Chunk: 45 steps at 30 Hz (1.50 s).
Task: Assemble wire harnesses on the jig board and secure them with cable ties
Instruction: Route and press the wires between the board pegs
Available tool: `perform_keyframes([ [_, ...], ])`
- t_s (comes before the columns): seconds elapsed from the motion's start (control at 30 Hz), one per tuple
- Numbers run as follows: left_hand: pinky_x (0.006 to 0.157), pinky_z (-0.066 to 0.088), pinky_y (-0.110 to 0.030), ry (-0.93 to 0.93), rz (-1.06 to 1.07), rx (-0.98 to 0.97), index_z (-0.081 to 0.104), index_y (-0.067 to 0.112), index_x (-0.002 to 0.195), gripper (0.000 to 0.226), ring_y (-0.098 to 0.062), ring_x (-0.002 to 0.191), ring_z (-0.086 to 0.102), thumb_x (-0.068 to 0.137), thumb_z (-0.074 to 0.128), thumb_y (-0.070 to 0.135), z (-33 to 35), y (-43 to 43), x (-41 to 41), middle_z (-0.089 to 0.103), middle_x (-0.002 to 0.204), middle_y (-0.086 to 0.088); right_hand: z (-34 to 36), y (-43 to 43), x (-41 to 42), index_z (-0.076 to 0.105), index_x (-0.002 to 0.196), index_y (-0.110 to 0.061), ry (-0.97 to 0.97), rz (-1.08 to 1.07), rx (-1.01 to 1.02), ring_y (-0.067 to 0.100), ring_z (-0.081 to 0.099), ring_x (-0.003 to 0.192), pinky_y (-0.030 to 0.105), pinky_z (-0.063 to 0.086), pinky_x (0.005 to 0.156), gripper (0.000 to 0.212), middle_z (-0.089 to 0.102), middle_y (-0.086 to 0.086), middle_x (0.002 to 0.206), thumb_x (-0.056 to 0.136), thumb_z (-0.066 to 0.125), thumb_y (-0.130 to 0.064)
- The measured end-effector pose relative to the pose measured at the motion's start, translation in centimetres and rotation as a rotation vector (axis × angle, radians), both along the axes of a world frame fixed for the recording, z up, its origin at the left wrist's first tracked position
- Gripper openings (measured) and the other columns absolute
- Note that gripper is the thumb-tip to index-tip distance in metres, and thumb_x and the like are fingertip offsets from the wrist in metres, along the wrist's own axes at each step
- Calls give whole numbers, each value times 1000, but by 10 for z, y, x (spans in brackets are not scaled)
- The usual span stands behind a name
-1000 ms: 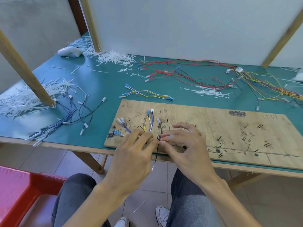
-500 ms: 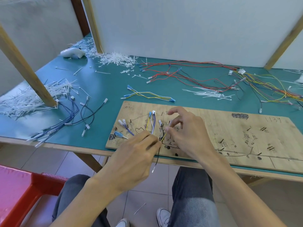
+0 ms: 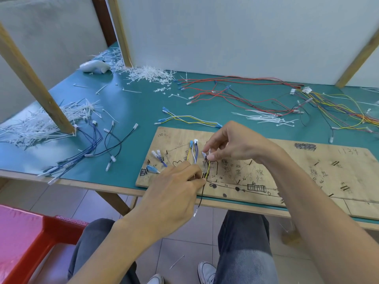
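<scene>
While a seated person lays a yellow wire [image 3: 208, 169] along the left part of the wooden jig board [image 3: 287, 173], the right hand [image 3: 231, 144] pinches the white connector [image 3: 204, 154] at the wire's far end between thumb and forefinger. The left hand [image 3: 176, 187], fingers curled, pinches the same wire close to the board's near edge. A black wire [image 3: 202, 198] runs off the board at that spot and dangles below the near edge.

Just left of the yellow wire, a small group of placed wires [image 3: 193, 154] stands on the board, with blue terminals [image 3: 152, 169] at the board's left end. No tie can be seen on this group.

The step in hand appears to be routing: seating one more lead on its marked path before the bundle is bound. The next move probably calls for setting the connector at its mark and drawing the wire taut. The left hand would need to keep the gathered strands together at the near edge. A tie would then have to be fetched from the loose cable ties [image 3: 266, 118] lying just beyond the board's far edge.

Red wires [image 3: 235, 93] sprawl farther beyond the board, and blue and black leads [image 3: 94, 144] lie off its left end.
</scene>
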<state>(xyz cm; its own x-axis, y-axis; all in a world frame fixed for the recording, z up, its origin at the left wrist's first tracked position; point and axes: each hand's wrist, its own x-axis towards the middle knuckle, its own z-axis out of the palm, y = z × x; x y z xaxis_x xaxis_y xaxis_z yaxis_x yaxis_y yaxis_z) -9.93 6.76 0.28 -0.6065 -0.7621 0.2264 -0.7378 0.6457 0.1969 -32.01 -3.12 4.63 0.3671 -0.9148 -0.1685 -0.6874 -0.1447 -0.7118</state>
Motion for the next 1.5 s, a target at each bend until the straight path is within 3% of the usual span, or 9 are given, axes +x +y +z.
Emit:
perform_keyframes([
  [0.17, 87, 52, -37, -11, -11, 6, 74, 25, 118, 30, -13, 107, 51, 93, 59, 18, 0, -1, 0, 54, 115, 13, -3, -5, 6, 87, 88, -23, 87, -24, -39, -3, 62, 63, 16, 47, 64, 6, 78, -7, 75, 84, 89, -19],
  [0.47, 87, 44, -34, 16, -4, 57, 75, 30, 115, 34, -10, 105, 51, 94, 49, 21, 2, -7, 1, 50, 108, 16, -19, 1, 16, 84, 79, -20, -10, -233, 2, 22, 76, 86, 41, 62, 86, 6, 79, 0, 75, 82, 88, -18],
  [0.67, 92, 47, -36, 32, -16, 113, 74, 28, 124, 36, -8, 108, 52, 98, 51, 18, 7, -11, 1, 54, 110, 16, -9, -8, 22, 82, 78, -18, 119, -170, 56, 15, 65, 78, 31, 53, 74, 10, 75, -1, 76, 88, 84, -19],
  [0.77, 95, 47, -36, 41, -18, 130, 73, 28, 128, 38, -8, 111, 52, 99, 51, 17, 8, -11, 2, 55, 113, 17, 1, -15, 26, 81, 80, -19, 224, -92, 71, 18, 64, 83, 37, 57, 80, 10, 72, -2, 78, 89, 82, -18],
  [0.9, 96, 47, -36, 36, -11, 124, 72, 29, 128, 37, -7, 112, 51, 100, 50, 18, 8, -10, 1, 55, 115, 18, 7, -19, 32, 76, 74, -26, 332, -54, 50, 11, 60, 78, 26, 50, 73, 20, 71, -7, 75, 90, 81, -15],
  [1.07, 88, 51, -37, 65, 39, 89, 76, 29, 121, 33, -8, 104, 54, 100, 53, 20, 8, -9, -3, 59, 111, 17, 11, -21, 39, 84, 91, -15, 384, -44, 109, 13, 62, 81, 26, 50, 76, 7, 81, 6, 95, 90, 78, -12],
  [1.23, 90, 48, -36, 31, 28, 63, 75, 30, 121, 34, -10, 105, 54, 99, 51, 20, 8, -7, -3, 58, 111, 17, 10, -21, 40, 77, 74, -29, 447, -48, 27, 14, 68, 89, 27, 56, 79, 17, 77, -4, 83, 86, 85, -19],
  [1.33, 90, 44, -33, -24, 44, 18, 74, 32, 118, 33, -11, 105, 51, 96, 53, 18, 6, -3, -4, 54, 111, 17, 6, -10, 31, 82, 84, -34, 342, -123, -39, 11, 69, 88, 35, 59, 90, 11, 75, -13, 79, 81, 91, -29],
  [1.5, 90, 43, -33, -34, 28, 0, 72, 32, 118, 31, -10, 108, 48, 96, 55, 19, 6, -1, -5, 53, 113, 17, -15, 29, 25, 80, 97, -40, 289, -306, -390, 10, 62, 96, 41, 39, 92, 16, 73, -21, 87, 85, 83, -51],
])
